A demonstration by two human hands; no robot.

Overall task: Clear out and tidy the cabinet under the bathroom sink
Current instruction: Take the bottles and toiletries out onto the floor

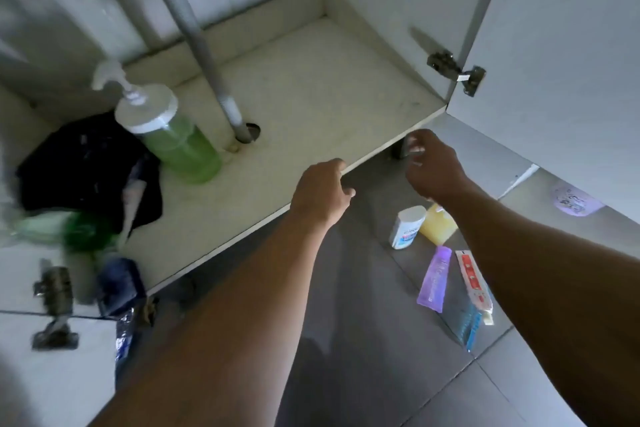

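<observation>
The cabinet under the sink stands with both doors open, and its pale floor (pixel 311 90) is bare on the right. On the left of that floor lean a pump bottle of green liquid (pixel 173 135), a black bag (pixel 86 163) and a green bottle (pixel 83 232), the last one blurred. My left hand (pixel 322 194) hovers at the cabinet's front edge, fingers loosely curled and empty. My right hand (pixel 433 166) hangs just in front of the right end of that edge, fingers apart, holding nothing.
A grey drain pipe (pixel 204 52) runs down through the cabinet floor. On the grey floor tiles lie a white tub (pixel 405 227), a yellow container (pixel 438 227), a purple tube (pixel 434 279), a red-and-white tube (pixel 472 281) and a blue item (pixel 469 326). A blue packet (pixel 119 288) sits by the left door.
</observation>
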